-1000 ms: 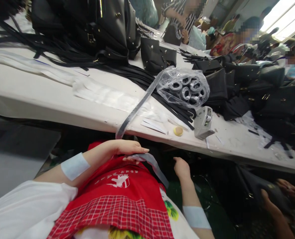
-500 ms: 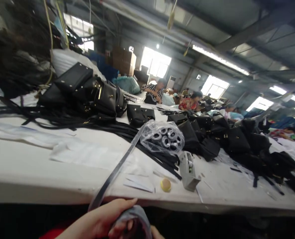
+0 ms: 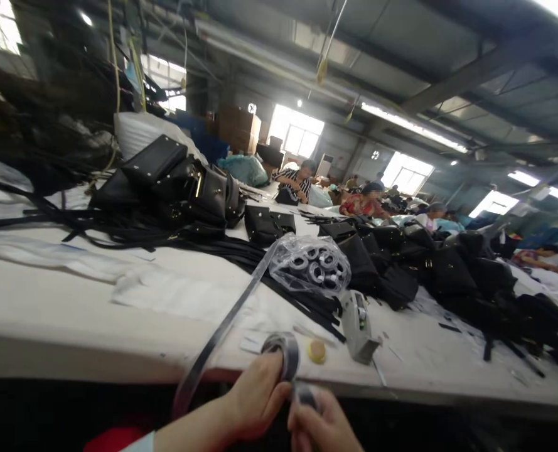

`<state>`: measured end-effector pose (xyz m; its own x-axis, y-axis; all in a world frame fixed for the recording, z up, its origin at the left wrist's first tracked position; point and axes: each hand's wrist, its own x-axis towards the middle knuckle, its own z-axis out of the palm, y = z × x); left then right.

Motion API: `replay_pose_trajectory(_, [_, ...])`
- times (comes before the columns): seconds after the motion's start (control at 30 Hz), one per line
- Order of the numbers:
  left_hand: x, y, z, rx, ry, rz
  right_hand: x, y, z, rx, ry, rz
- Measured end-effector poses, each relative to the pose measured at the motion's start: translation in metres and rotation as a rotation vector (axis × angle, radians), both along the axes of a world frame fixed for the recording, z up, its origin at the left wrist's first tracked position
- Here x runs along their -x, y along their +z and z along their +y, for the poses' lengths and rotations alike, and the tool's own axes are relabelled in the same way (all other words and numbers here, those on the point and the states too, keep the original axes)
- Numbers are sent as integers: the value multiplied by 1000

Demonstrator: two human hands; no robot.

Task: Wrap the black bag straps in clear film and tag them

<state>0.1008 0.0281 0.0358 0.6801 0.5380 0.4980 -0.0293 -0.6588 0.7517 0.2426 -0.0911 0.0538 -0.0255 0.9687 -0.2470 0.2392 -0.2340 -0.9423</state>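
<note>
My left hand (image 3: 255, 395) has its fingers hooked inside a coil of dark grey strap (image 3: 290, 359) over the table's front edge. Beside it, closer to me, my right hand (image 3: 323, 422) is closed with fingers and thumb on a length of the same strap just below the coil. A long dark strap (image 3: 229, 320) runs from the clear plastic bag (image 3: 285, 279) of coiled rolls across the table and over the edge, left of my left forearm. Just past the coil lie a small yellow-rimmed round piece (image 3: 316, 351) and a grey tape dispenser (image 3: 358, 329).
Black bags (image 3: 166, 182) are heaped at the left, with many more black bags (image 3: 448, 263) at the right. Loose black straps (image 3: 203, 248) cross the white table (image 3: 71, 307). White sheets lie mid-table. Other people (image 3: 297, 179) sit farther back.
Both hands have come up and right from the bottom edge. The coil is lifted with my left hand over the table edge, and my right hand now shows gripping the strap. The view shifted slightly.
</note>
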Motion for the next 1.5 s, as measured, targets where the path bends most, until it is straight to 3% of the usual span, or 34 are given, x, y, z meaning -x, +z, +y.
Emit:
replay_pose_trajectory(0.03, [5,1,-4,-43,-21,104,-7,4,-1,18,-42,-17])
replay_pose_trajectory(0.1, [13,7,-4,-33,-28,346,-19,12,-2,53,25,-154])
replay_pose_trajectory(0.17, [17,12,5,95,7,523,-29,17,1,-55,0,-482])
replay_pose_trajectory(0.23, [20,11,15,408,-123,656,-33,14,5,-145,15,-733])
replay_pose_trajectory(0.3, [24,7,19,816,-340,638,-27,4,7,-197,15,-795])
replay_pose_trajectory(0.4, [28,2,17,1276,-572,356,-2,-23,6,-244,-121,-529])
replay_pose_trajectory(0.5, [26,-3,9,1496,-616,51,32,-51,8,-224,-267,-65])
replay_pose_trajectory(0.6, [23,-12,-2,1618,-587,-171,48,-61,10,-136,-315,215])
replay_pose_trajectory(0.67, [23,-19,-6,1580,-540,-186,42,-57,9,-104,-281,264])
replay_pose_trajectory(0.73, [26,-26,-7,1393,-425,-75,28,-47,4,-77,-198,198])
replay_pose_trajectory(0.83, [34,-32,-9,864,-129,141,13,-35,-7,18,19,-26])
replay_pose_trajectory(0.87, [37,-33,-12,691,-96,207,13,-34,-11,50,87,-102])
replay_pose_trajectory(0.93, [44,-32,-22,441,-154,349,16,-33,-16,84,183,-216])
replay_pose_trajectory(1.0, [51,-31,-34,322,-234,470,18,-35,-18,128,256,-250])
replay_pose_trajectory(1.1, [61,-31,-44,293,-197,520,8,-38,-7,141,225,-229])
replay_pose_trajectory(1.2, [66,-31,-42,416,-186,497,-14,-43,26,-112,-145,-478])
replay_pose_trajectory(1.27, [68,-30,-38,509,-183,511,-26,-51,54,-286,-310,-706])
replay_pose_trajectory(1.37, [70,-27,-33,542,-127,536,-31,-66,89,-335,-289,-909])
replay_pose_trajectory(1.5, [76,-27,-33,551,-50,507,-30,-82,109,-308,-236,-953])
